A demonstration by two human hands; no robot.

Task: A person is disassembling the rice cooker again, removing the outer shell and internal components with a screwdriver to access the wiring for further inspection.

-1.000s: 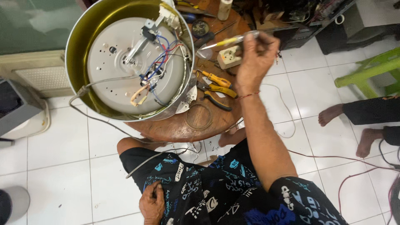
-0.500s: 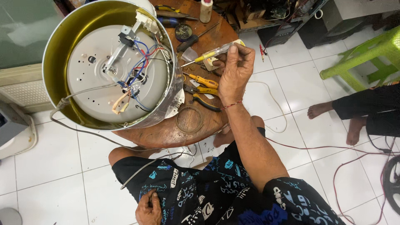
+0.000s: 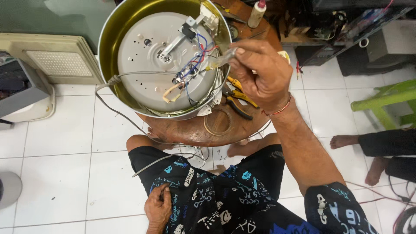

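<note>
White floor tiles (image 3: pixel 65 143) surround our round desk (image 3: pixel 195 130). Right hand (image 3: pixel 262 76) pinches a clear-handled screwdriver (image 3: pixel 223 57) over the upturned cooker base (image 3: pixel 164 60); left hand (image 3: pixel 158 208) rests curled on our thigh.

I log: white tiled floor (image 3: pixel 56 147); round brown wooden table (image 3: pixel 190 130); green plastic stool (image 3: pixel 385 102) at right; beige ventilated panel (image 3: pixel 52 63) against green wall (image 3: pixel 56 17); another person's bare feet (image 3: pixel 359 156); red cables (image 3: pixel 381 195) trailing.
</note>
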